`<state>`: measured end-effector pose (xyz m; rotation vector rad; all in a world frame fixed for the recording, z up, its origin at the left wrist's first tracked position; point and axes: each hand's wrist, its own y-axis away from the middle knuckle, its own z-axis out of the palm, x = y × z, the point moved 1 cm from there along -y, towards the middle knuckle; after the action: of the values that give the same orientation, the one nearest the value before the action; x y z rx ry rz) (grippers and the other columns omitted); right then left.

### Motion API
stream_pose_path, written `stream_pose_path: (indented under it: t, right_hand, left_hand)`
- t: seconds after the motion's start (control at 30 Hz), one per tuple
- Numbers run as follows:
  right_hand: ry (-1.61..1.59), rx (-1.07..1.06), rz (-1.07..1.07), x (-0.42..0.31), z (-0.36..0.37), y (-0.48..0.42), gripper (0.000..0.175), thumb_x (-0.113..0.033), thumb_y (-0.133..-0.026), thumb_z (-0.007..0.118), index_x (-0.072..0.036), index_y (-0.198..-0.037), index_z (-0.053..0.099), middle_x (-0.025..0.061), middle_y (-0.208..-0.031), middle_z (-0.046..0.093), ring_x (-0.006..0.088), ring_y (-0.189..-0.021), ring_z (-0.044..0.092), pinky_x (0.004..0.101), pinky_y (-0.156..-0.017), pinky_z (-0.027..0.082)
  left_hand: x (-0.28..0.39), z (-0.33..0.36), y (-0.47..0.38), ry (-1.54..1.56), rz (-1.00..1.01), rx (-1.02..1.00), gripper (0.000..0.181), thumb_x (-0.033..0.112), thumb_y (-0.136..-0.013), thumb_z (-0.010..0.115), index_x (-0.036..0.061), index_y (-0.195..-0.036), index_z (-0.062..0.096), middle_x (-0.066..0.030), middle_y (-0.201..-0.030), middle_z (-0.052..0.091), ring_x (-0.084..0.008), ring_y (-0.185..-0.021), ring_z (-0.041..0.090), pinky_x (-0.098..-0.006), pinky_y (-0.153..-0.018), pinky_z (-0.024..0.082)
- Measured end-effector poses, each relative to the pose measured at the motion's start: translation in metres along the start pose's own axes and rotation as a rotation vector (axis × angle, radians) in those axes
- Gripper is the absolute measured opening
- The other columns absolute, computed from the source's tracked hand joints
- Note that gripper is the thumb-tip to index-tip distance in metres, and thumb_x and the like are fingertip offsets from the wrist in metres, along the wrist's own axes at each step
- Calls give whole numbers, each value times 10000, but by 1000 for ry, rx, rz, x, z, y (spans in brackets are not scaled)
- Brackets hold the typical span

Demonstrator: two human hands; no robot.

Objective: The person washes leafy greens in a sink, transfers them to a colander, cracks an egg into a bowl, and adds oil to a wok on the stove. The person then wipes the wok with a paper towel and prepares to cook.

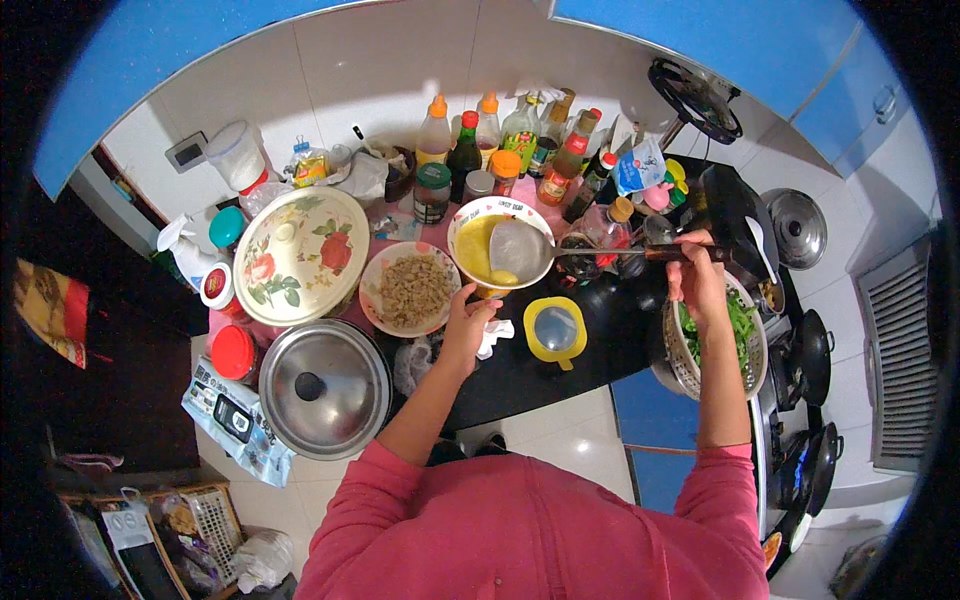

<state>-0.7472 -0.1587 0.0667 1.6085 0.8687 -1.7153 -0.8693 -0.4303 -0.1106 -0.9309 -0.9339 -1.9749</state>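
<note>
My right hand [701, 281] grips the dark wooden handle of a metal wok ladle [521, 247], held level to the left. The ladle's head is over a white patterned bowl [540, 214] of yellow liquid [472, 251]. Some yellow liquid shows at the ladle's near edge. With thumb and fingers, my left hand [465, 330] holds the bowl's near side. Just left of that bowl, a second bowl [367, 289] contains crumbly brown minced food [416, 292]. A yellow-rimmed strainer or lid [555, 330] lies on the black counter [517, 390].
A floral lidded pot [300, 255] and a steel-lidded pan [326, 390] stand at left. Sauce bottles [465, 150] and jars line the wall. Beneath my right forearm is a colander [679, 352] of chopped greens [739, 330]. A gas stove [784, 450] with black pans stands at right.
</note>
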Motion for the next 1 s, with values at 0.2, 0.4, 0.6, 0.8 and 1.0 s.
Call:
stream_pose_path:
  t: [0.2,0.4,0.6,0.8,1.0]
  right_hand:
    - [-10,-5,-30,13,5,5,129,-153,-882,481,-66,-977,483,103,-533,521,176,-331,447,267,-305,337]
    - [18,-34,-79,17,3,18,131,-177,-896,462,-76,-978,479,98,-558,510,157,-359,450,249,-315,378]
    - [-98,6,-33,40,11,37,97,-142,-894,454,-71,-959,455,100,-539,517,172,-334,453,254,-306,340]
    - [-201,211,50,59,30,57,96,-187,-896,490,-109,-899,433,84,-486,472,163,-287,383,253,-269,284]
    - [-227,339,39,62,37,66,128,-219,-897,493,-107,-927,441,80,-497,487,153,-301,394,240,-284,277]
  left_hand:
    - [1,-3,2,1,-12,-22,564,104,-839,591,-2,-1320,317,-156,-1023,622,-195,-882,593,-318,-787,476]
    - [-1,-8,4,-31,-19,-12,551,107,-844,592,-4,-1314,327,-154,-1005,628,-201,-875,602,-323,-791,479]
    - [-4,-8,2,2,-16,-41,532,82,-856,569,13,-1327,329,-147,-1010,628,-197,-873,600,-314,-789,482]
    - [0,-6,5,-3,-15,-57,542,70,-862,554,14,-1349,322,-147,-1024,626,-192,-885,597,-305,-789,483]
    - [4,-8,8,-14,-47,-76,575,80,-860,565,3,-1365,301,-157,-1048,613,-197,-894,597,-306,-793,483]
